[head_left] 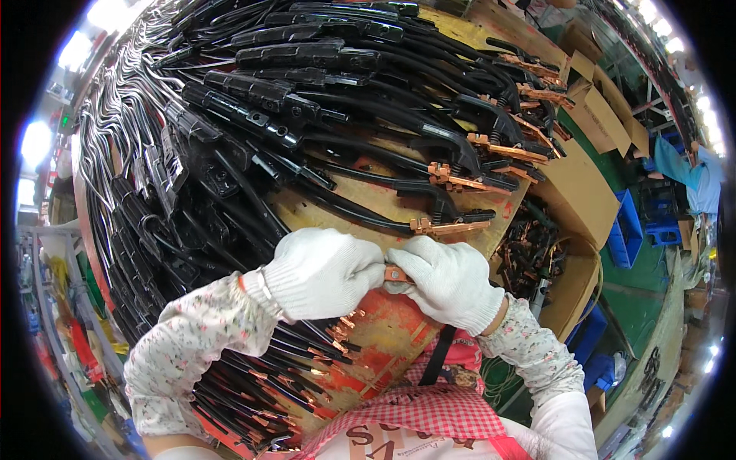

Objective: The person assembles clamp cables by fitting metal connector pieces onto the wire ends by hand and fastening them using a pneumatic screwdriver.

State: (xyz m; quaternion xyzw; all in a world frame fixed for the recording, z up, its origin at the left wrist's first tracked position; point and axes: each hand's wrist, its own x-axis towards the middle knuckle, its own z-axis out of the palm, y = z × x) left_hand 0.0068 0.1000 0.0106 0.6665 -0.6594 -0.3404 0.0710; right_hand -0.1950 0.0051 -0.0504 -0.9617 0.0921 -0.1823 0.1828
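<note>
Both of my hands wear white knitted gloves and meet over the near part of the worktable. Between their fingertips is a small flat copper piece [395, 274] with a hole in it. My right hand [451, 280] pinches it from the right, and my left hand [326, 272] closes on its left side; the gloves hide its ends. Just beyond them lies a row of black electrode holders [445, 203] with copper jaws. Below my left forearm, several black cables [268, 379] end in copper tips.
Thick black plugs [303, 57] and silvery-grey cables [115, 115] pile across the table's left and far side. At right stands a cardboard box [583, 203] of small black and copper parts. Beyond are another carton [606, 115], a blue crate [627, 230] and a person in blue [701, 180].
</note>
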